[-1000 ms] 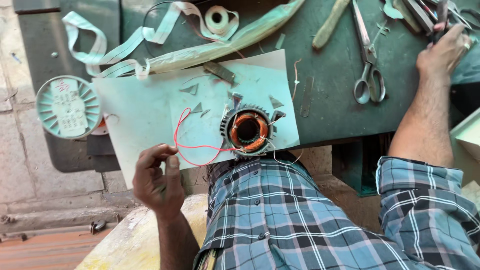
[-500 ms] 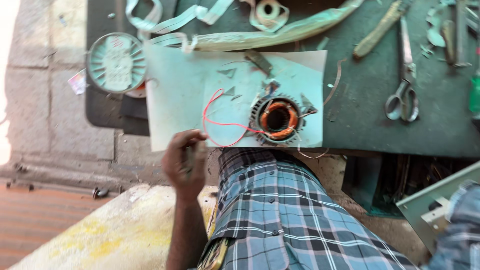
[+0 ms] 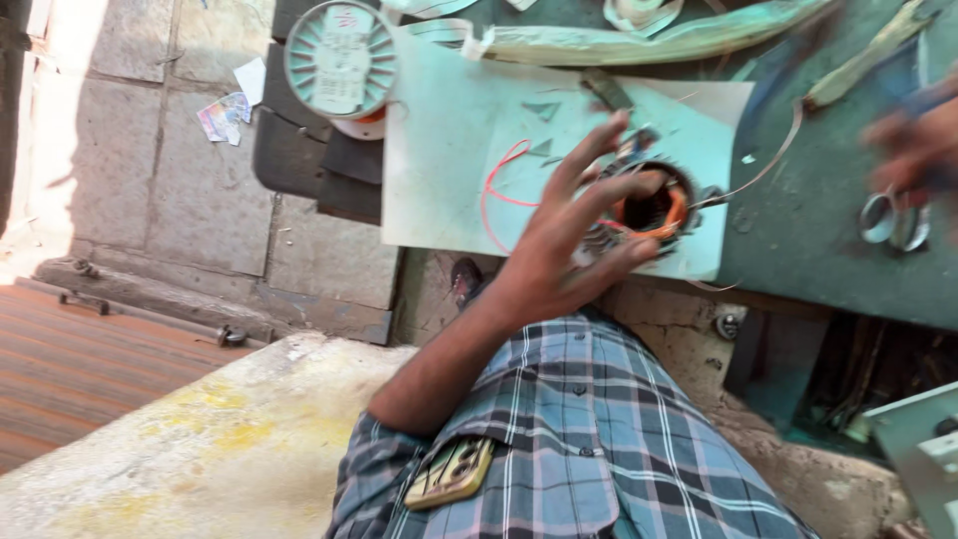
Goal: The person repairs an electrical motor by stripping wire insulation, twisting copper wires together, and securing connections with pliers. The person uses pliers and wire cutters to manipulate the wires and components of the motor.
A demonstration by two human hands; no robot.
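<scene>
Motor stator, copper windings showing, sitting on pale sheet at green bench edge, left hand hovering just over it, fingers splayed wide and empty, right hand blurred near scissors, grip unclear.

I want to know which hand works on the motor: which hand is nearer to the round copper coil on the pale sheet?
Left. The left hand spreads its fingers over the copper coil. The right hand, blurred, is far off at the scissors' handles.
</scene>
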